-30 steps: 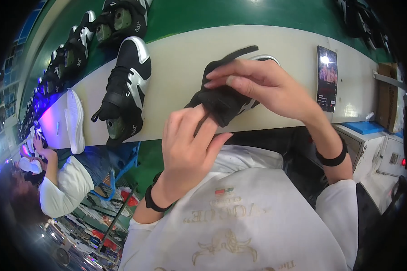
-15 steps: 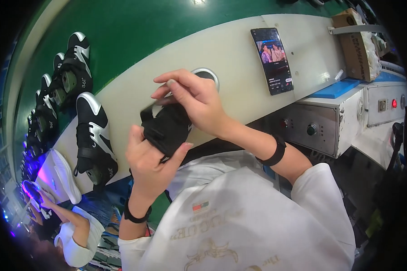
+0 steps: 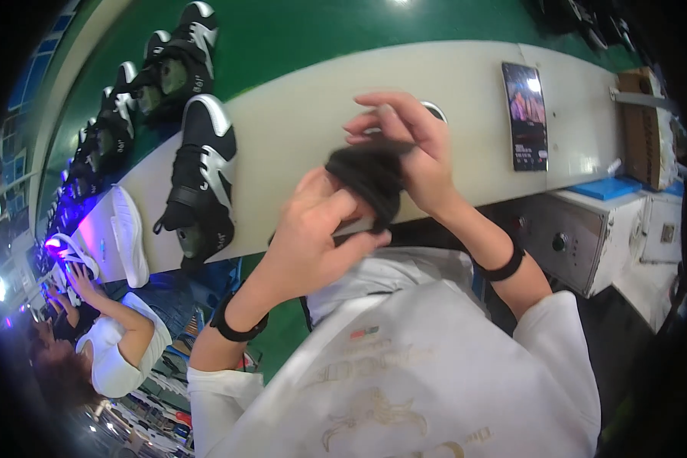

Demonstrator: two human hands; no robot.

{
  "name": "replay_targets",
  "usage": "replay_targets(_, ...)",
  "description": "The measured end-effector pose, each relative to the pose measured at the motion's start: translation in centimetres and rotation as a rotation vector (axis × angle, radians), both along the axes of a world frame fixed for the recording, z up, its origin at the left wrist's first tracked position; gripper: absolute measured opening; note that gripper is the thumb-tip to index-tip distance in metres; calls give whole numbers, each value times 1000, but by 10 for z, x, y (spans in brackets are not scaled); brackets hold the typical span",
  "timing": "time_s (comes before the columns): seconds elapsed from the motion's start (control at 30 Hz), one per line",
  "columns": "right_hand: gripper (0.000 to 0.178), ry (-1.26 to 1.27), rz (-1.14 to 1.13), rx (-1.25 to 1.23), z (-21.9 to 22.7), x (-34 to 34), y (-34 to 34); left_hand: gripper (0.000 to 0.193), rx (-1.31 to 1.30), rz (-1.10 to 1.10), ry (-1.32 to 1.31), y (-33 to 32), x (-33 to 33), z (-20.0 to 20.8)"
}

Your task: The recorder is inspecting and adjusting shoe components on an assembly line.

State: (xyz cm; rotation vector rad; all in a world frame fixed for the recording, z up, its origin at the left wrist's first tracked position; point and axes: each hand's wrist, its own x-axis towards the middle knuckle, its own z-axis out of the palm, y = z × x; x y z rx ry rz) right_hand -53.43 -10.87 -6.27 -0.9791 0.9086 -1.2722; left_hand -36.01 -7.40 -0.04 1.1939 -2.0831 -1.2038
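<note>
A black shoe point(image 3: 369, 177) with a silver-edged toe is in front of my body, above the near edge of the bench. Its toe pokes out behind my right hand. My left hand point(image 3: 313, 233) grips its heel end, fingers tucked into the black fabric and thumb along the lower side. Against the shoe's far side lies my right hand point(image 3: 427, 164), its index finger stretched to the left over the opening and its other fingers bent. Motion blurs the shoe, and the right fingers partly hide its middle.
Left on the pale bench point(image 3: 282, 99) stands another black-and-silver shoe point(image 3: 202, 175), with a white sole point(image 3: 130, 237) beyond it. Several similar shoes line the far left. A phone point(image 3: 525, 114) lies at right, near a metal control box point(image 3: 565, 237). A co-worker point(image 3: 122, 336) sits at lower left.
The whole view has shifted, so bench and phone appear farther right. The shoe has turned in my hands, and my left fingers now reach deeper into its fabric.
</note>
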Motion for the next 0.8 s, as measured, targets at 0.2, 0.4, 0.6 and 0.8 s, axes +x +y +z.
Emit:
replay_targets(0.2, 21, 448, 161, -340, 10, -29, 10, 35, 624, 349, 454, -5, 49, -16)
replay_targets(0.4, 23, 630, 345, -544, 16, -34, 10, 27, 328, 148, 143, -19, 51, -52)
replay_targets(0.6, 24, 803, 371, -653, 22, -29, 3, 24, -142, 224, -181, -28, 48, -51)
replay_targets(0.8, 28, 914, 506, -624, 35, -27, -6, 22, -236, 276, -310, -17, 41, -20)
